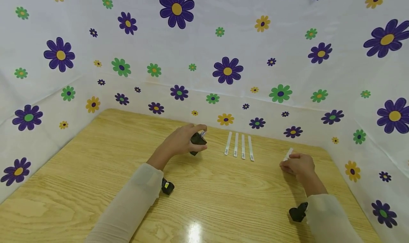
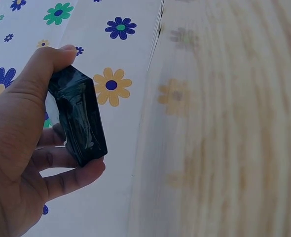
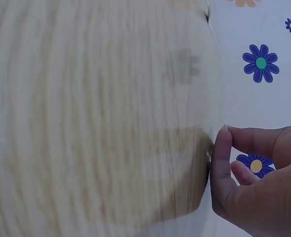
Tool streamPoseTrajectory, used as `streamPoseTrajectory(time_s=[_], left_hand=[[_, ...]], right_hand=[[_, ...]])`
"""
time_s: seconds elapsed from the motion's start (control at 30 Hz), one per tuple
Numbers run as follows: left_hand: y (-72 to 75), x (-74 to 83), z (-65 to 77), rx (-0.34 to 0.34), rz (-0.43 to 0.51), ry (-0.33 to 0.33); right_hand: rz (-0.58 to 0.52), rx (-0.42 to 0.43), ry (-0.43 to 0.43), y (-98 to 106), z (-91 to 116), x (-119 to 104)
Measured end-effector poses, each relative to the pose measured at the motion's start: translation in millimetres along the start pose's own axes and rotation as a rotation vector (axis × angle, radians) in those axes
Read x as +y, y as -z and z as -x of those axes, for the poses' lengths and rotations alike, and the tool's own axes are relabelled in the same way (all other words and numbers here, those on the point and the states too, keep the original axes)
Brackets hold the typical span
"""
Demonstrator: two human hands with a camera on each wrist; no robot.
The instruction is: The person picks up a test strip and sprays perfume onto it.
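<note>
My left hand (image 1: pixel 182 141) grips a dark, angular glass bottle (image 1: pixel 197 139) above the table, and a small silvery part shows at its top under the fingers. In the left wrist view the thumb and fingers span the glossy bottle (image 2: pixel 80 116) from end to end. At the right, my right hand (image 1: pixel 299 166) pinches a white paper strip (image 1: pixel 289 153) low over the tabletop; its lower end is hidden by the fingers. The right wrist view has the thumb and forefinger (image 3: pixel 221 148) meeting, with the strip out of sight.
Several white paper strips (image 1: pixel 235 145) with small dark print at their near ends lie in a row between the hands on the wooden table (image 1: pixel 204 193). A white flower-printed cloth (image 1: pixel 198 51) hangs behind and along both sides. Black wrist cameras (image 1: pixel 298 213) sit below both hands.
</note>
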State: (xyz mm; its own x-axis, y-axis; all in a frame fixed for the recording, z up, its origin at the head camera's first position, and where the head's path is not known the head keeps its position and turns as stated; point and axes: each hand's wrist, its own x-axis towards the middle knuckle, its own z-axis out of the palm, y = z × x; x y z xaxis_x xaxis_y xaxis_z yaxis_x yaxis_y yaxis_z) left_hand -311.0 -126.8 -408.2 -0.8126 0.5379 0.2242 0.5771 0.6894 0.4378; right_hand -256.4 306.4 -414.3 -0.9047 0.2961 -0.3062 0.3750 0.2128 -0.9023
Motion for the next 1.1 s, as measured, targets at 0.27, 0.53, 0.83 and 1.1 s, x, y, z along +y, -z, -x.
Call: streamPoseTrajectory(time_s=[0.27,0.53,0.83,1.1], left_hand=[[1.1,0.5,-0.5,-0.001,0.001,-0.008],[-1.6,-0.9,-1.8,-0.002,-0.008,-0.012],[-3.1,-1.1,-1.9,-0.007,-0.016,-0.006],[-5.1,-1.9,-2.6,-0.001,-0.012,-0.004]], right_hand=[[-0.071,0.037,-0.025,1.8,5.4,-1.9],[-0.147,0.001,-0.055,8.9,6.2,3.5],[-0.134,-0.057,-0.001,11.1,8.4,6.4],[-0.027,-0.065,0.081,-3.5,18.2,-2.0]])
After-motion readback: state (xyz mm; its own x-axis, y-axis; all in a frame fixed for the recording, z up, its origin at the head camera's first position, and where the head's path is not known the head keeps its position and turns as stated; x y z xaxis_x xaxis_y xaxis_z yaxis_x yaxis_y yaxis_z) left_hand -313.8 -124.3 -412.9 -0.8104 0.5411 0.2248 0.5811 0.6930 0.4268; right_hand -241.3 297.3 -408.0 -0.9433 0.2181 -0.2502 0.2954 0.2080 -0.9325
